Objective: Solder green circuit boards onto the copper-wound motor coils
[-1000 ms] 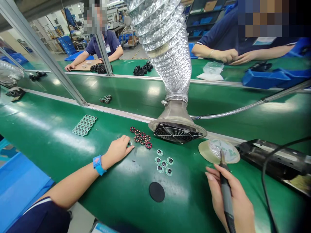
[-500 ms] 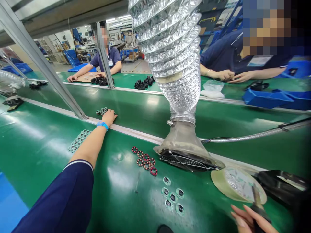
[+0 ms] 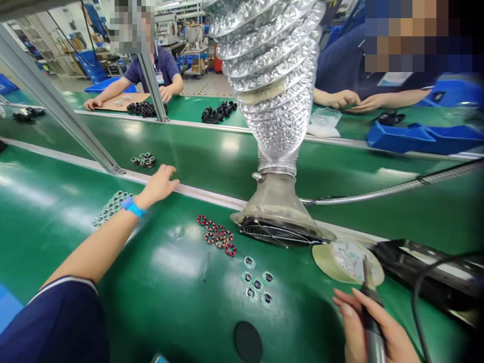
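My left hand hovers over the metal rail between the near table and the conveyor belt, fingers stretched out and holding nothing. A small pile of dark round parts lies on the belt just beyond it. My right hand at the lower right is wrapped round a soldering iron. The iron's tip points at a pale round spool. Between my hands lie a cluster of red-and-black rings and several small clear-green parts.
A silver flexible duct ends in a fan hood resting on the table. A sheet of small rings lies at left and a black disc near the front. Other people work across the belt near blue trays.
My left hand went from the near table out to the pile on the belt, then drew back to the rail. My right hand has kept hold of the soldering iron.
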A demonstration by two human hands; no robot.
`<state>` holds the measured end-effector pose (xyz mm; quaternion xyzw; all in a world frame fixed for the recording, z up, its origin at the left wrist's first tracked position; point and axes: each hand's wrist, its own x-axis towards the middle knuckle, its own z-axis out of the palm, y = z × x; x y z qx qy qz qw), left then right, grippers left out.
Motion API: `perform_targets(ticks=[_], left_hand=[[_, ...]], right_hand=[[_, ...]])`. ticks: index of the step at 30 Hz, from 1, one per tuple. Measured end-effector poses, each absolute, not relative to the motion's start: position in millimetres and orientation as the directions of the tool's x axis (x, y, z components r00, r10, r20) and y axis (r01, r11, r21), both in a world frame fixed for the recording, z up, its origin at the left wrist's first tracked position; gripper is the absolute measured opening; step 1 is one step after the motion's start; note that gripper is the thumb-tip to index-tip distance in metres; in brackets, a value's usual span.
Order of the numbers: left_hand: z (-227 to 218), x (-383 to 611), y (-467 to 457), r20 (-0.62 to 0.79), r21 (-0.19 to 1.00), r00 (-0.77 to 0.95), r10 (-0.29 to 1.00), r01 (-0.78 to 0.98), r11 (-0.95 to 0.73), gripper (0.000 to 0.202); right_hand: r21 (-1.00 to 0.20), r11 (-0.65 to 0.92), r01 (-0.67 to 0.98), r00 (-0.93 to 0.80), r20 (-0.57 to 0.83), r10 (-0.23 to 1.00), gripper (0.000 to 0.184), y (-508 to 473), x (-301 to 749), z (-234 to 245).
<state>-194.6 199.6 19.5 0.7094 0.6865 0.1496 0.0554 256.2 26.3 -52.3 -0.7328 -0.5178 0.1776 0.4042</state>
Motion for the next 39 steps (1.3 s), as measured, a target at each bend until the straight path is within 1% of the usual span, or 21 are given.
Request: perform_targets(ticks=[1, 3, 4, 5, 6, 7, 9, 11, 13, 15, 17, 19, 20, 22, 24, 26, 29, 32, 34, 36, 39], left_hand=[[16.8, -181.5, 185.4, 0.06, 0.335, 0.117, 0.991, 0.933, -0.13, 0.041], [10.6, -157.1, 160.7, -0.053, 0.436, 0.295, 0.954, 0.866, -0.243, 0.054], [7.7, -146.6, 151.4, -0.082, 0.479, 0.355, 0.931, 0.833, -0.276, 0.061], [5.2, -137.8, 144.5, -0.098, 0.515, 0.394, 0.914, 0.806, -0.292, 0.064], [3.2, -130.9, 139.8, -0.103, 0.543, 0.413, 0.905, 0.785, -0.297, 0.06], [1.8, -125.9, 136.8, -0.101, 0.566, 0.416, 0.904, 0.771, -0.292, 0.052], [1.0, -121.0, 132.9, -0.085, 0.603, 0.377, 0.922, 0.756, -0.254, 0.031], [2.4, -119.2, 126.5, -0.058, 0.638, 0.29, 0.955, 0.747, -0.188, 0.017], [4.9, -114.2, 113.0, -0.039, 0.683, 0.192, 0.981, 0.722, -0.114, 0.015], [7.4, -100.7, 91.5, -0.059, 0.742, 0.143, 0.988, 0.669, -0.052, 0.018], [10.1, -77.7, 65.0, -0.121, 0.805, 0.18, 0.976, 0.593, -0.009, 0.021], [13.8, -49.1, 38.3, -0.172, 0.848, 0.24, 0.955, 0.53, 0.02, 0.022], [16.2, -34.6, 26.2, -0.19, 0.86, 0.262, 0.946, 0.509, 0.032, 0.022], [21.1, -8.6, 6.4, -0.222, 0.886, 0.273, 0.936, 0.458, 0.077, 0.023], [24.7, 10.9, -7.3, -0.218, 0.901, 0.25, 0.943, 0.423, 0.096, 0.021], [26.0, 23.0, -16.3, -0.22, 0.905, 0.221, 0.95, 0.41, 0.114, 0.018], [26.3, 28.2, -25.2, -0.244, 0.917, 0.237, 0.94, 0.371, 0.144, 0.019], [28.2, 23.9, -31.3, -0.293, 0.929, 0.322, 0.9, 0.32, 0.187, 0.023], [29.7, 20.2, -34.3, -0.322, 0.921, 0.358, 0.876, 0.335, 0.201, 0.024], [29.6, 18.1, -36.9, -0.323, 0.915, 0.362, 0.874, 0.355, 0.191, 0.024], [25.8, 18.7, -41.0, -0.299, 0.925, 0.339, 0.892, 0.332, 0.184, 0.024]], right_hand=[[-0.769, -0.135, 0.624, 0.397, 0.163, 0.903, 0.036, 26.5, 254.2, -46.3], [-0.745, -0.083, 0.662, 0.368, 0.227, 0.902, 0.035, 29.5, 255.1, -41.6], [-0.735, -0.049, 0.676, 0.356, 0.267, 0.896, 0.036, 31.8, 257.0, -42.2], [-0.736, -0.033, 0.676, 0.346, 0.278, 0.896, 0.039, 34.1, 259.5, -43.8], [-0.743, -0.024, 0.668, 0.319, 0.258, 0.912, 0.044, 36.0, 261.9, -45.8], [-0.749, -0.007, 0.663, 0.286, 0.244, 0.926, 0.049, 37.0, 264.0, -47.4], [-0.764, 0.001, 0.645, 0.24, 0.204, 0.949, 0.052, 35.4, 265.8, -47.2], [-0.789, -0.005, 0.614, 0.268, 0.203, 0.942, 0.051, 28.1, 263.2, -41.6], [-0.817, 0.017, 0.577, 0.292, 0.225, 0.929, 0.05, 16.2, 255.7, -32.3], [-0.829, 0.075, 0.554, 0.237, 0.244, 0.94, 0.044, 2.2, 243.1, -21.5], [-0.812, 0.172, 0.558, 0.071, 0.253, 0.965, 0.032, -11.9, 225.9, -11.4], [-0.755, 0.355, 0.552, -0.116, 0.352, 0.929, 0.03, -24.2, 205.5, -3.5], [-0.711, 0.411, 0.571, -0.18, 0.38, 0.907, 0.031, -29.4, 195.1, -1.1], [-0.612, 0.492, 0.619, -0.233, 0.456, 0.859, 0.036, -37.6, 176.7, -0.1], [-0.532, 0.524, 0.666, -0.2, 0.549, 0.812, 0.037, -43.4, 164.8, -3.4], [-0.505, 0.528, 0.682, -0.166, 0.597, 0.785, 0.037, -47.7, 161.4, -8.1], [-0.553, 0.544, 0.631, -0.156, 0.597, 0.787, 0.038, -52.7, 169.0, -11.2], [-0.659, 0.545, 0.518, -0.175, 0.542, 0.822, 0.043, -57.1, 181.3, -7.2], [-0.699, 0.543, 0.466, -0.225, 0.499, 0.837, 0.044, -60.0, 186.6, -3.7], [-0.711, 0.543, 0.446, -0.271, 0.472, 0.839, 0.045, -62.7, 188.1, -2.8], [-0.7, 0.548, 0.458, -0.278, 0.473, 0.836, 0.047, -65.5, 185.1, -7.7]])
